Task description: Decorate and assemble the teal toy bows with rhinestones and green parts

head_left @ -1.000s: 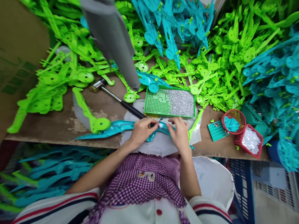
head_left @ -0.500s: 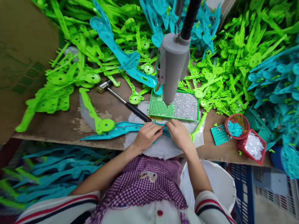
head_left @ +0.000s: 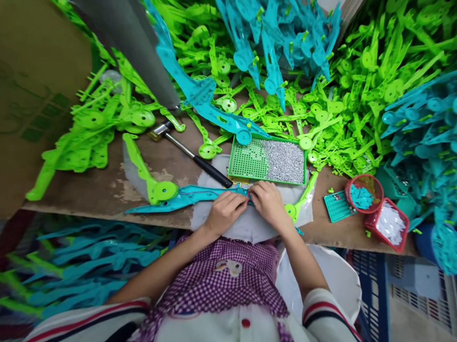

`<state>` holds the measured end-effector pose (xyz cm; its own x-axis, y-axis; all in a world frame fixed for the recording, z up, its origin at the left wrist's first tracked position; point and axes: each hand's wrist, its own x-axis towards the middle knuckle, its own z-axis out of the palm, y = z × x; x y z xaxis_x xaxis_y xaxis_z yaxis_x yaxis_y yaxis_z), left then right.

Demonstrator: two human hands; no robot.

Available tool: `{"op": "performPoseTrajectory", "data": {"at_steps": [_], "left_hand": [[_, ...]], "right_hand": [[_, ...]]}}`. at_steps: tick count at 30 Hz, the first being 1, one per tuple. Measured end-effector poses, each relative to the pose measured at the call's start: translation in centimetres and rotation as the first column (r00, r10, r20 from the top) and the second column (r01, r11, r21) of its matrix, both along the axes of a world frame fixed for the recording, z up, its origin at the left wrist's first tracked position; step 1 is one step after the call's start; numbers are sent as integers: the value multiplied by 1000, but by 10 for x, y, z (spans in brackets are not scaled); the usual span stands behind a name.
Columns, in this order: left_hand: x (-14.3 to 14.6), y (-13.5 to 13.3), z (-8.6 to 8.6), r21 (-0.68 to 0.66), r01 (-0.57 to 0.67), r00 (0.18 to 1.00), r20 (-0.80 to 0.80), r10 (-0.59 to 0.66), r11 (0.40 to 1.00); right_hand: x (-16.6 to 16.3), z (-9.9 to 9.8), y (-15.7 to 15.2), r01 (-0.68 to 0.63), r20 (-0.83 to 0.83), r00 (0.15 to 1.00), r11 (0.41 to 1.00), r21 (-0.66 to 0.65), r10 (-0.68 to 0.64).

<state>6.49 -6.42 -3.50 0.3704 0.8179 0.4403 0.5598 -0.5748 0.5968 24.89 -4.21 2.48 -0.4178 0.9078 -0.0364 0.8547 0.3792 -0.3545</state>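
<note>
Tabletop [head_left: 325, 233], probably wooden, under workpiece [head_left: 196, 195]

Beyond my fingers [head_left: 230, 197] and to their left lies a black-handled hammer [head_left: 210, 169]; farther left stands a cardboard box [head_left: 28, 104]. Well to my fingers' right I have a teal tray [head_left: 336, 207], then a round red basket [head_left: 374, 186] of teal pieces [head_left: 361, 198] and a square red basket [head_left: 381, 239] of white pieces [head_left: 390, 224]. Lower right stands a blue crate [head_left: 375, 301].

Brown desk [head_left: 91, 192], surface scuffed pale in patches. Greyish floor [head_left: 421, 329] at lower right. Light dimmer beneath desk.
</note>
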Motion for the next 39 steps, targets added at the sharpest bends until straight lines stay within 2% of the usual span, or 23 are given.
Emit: {"op": "performPoseTrajectory", "data": {"at_steps": [6, 16, 21, 25, 28, 33, 36, 39], "left_hand": [[0, 1, 3, -13, 31, 999, -30, -31, 999], [2, 6, 6, 16, 82, 996, -47, -81, 996], [1, 7, 6, -11, 84, 994, -74, -85, 996], [2, 8, 6, -27, 101, 994, -35, -102, 995], [3, 9, 6, -52, 107, 994, -21, -109, 993], [3, 11, 16, -69, 152, 982, -103, -159, 986], [-6, 15, 26, -128, 222, 957, -160, -241, 967], [-19, 22, 35, -210, 327, 927, -115, -356, 921]], "right_hand": [[-14, 19, 9, -69, 248, 965, 996, -48, 78], [-15, 19, 4, 7, 275, 961, 998, -61, 10], [-16, 17, 7, -81, 302, 949, 995, -61, 96], [-9, 9, 6, -39, 231, 972, 998, -47, 49], [2, 5, 2, 2, 73, 997, 999, -49, 2], [19, 7, 2, 8, -190, 981, 987, -162, -39], [18, 5, 5, 63, -213, 972, 981, -185, -102], [12, 1, 5, 93, -173, 977, 981, -172, -123]]}}
